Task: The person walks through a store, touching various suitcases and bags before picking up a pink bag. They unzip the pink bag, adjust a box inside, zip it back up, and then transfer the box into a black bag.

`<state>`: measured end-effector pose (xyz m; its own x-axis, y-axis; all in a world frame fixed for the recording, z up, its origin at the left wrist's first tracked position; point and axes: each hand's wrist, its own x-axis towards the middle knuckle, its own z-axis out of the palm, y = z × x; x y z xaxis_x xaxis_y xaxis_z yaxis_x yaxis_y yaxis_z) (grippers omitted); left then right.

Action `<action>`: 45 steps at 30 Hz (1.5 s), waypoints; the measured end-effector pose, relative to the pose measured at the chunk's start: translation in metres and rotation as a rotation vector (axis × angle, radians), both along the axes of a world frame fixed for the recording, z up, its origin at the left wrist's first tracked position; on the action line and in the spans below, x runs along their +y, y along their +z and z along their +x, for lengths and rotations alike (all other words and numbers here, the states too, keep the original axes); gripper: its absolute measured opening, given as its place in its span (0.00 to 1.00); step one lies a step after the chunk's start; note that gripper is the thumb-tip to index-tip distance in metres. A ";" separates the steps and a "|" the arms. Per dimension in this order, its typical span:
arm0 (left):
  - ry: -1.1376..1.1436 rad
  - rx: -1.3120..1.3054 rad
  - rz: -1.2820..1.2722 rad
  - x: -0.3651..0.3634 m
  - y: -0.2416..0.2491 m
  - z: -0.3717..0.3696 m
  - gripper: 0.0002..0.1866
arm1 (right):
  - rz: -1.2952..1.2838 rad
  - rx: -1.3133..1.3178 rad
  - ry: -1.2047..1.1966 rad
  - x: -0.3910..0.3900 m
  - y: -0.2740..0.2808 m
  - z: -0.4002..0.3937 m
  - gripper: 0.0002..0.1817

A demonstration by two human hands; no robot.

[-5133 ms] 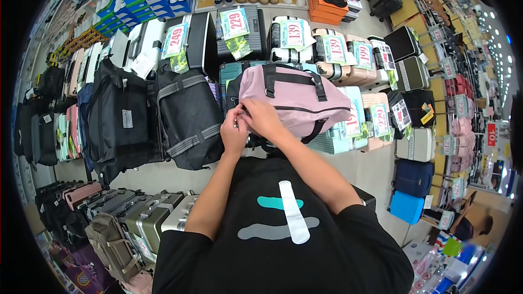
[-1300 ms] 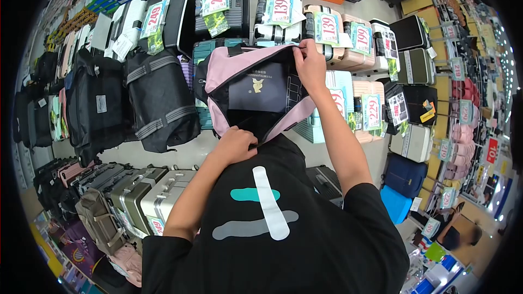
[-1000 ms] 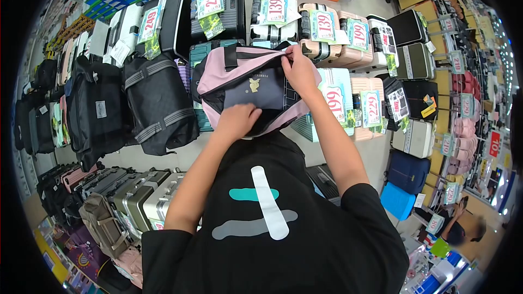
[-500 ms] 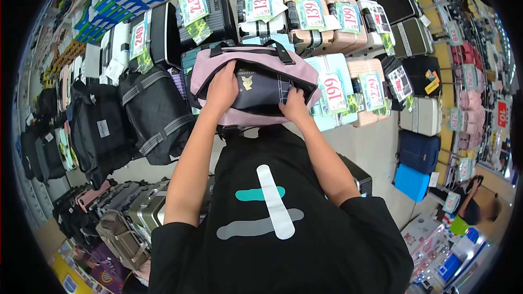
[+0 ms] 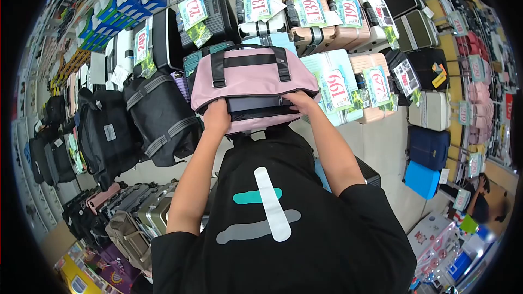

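A pink duffel bag (image 5: 248, 84) with black handles lies in front of me, its long zipped mouth open toward my body. Inside the mouth shows a dark, flat item (image 5: 253, 104). My left hand (image 5: 218, 117) reaches in at the left end of the opening, its fingers hidden under the upper flap. At the right end, my right hand (image 5: 301, 102) has its fingers inside the mouth, closed about the right edge of the dark item, with the thumb below.
Suitcases with price tags, among them a mint suitcase (image 5: 332, 90) and a black suitcase (image 5: 210, 13), stand behind and beside the bag. Black backpacks (image 5: 109, 130) are at left. More luggage (image 5: 125, 228) stands lower left. A person (image 5: 485, 201) is at far right.
The bag's upper flap and handles have come forward and down, narrowing the mouth and covering most of the dark item. My left hand has moved down toward me.
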<state>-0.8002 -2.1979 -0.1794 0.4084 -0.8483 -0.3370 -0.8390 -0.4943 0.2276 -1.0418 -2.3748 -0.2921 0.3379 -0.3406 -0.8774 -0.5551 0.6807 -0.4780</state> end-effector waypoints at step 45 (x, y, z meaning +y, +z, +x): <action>-0.221 0.426 -0.131 0.047 0.037 -0.046 0.09 | -0.750 0.209 0.387 -0.019 0.072 0.057 0.31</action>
<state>-0.8465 -2.1514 -0.1421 0.0632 -0.9456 -0.3191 -0.7395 -0.2591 0.6213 -0.9847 -2.3940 -0.2201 0.4062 -0.7485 -0.5242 -0.8091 -0.0279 -0.5871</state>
